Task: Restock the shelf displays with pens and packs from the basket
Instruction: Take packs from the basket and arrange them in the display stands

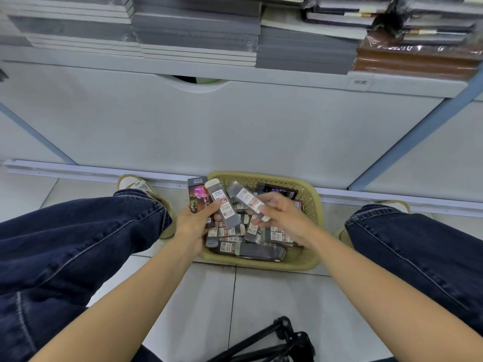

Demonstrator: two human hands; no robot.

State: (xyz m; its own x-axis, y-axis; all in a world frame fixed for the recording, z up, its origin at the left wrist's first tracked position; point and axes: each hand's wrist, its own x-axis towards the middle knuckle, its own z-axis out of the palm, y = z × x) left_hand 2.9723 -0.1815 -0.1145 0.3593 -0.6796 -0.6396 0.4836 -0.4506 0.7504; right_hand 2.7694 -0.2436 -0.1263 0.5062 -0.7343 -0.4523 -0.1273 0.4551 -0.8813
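Over the basket [261, 264], the left hand [194, 222] grips a dark box [197, 195] and a clear pen pack [223, 206], both roughly upright. The right hand [282, 218] pinches another pack [247, 199], its long axis slanting up-left toward the left hand's bundle. Loose packs [235, 245] fill the basket, and the shelf [261, 79] rises beyond it.

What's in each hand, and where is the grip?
The left hand grips two packs by their lower halves: a dark printed box and a clear pen pack. The right hand pinches a second clear pack near its lower, white-capped end.
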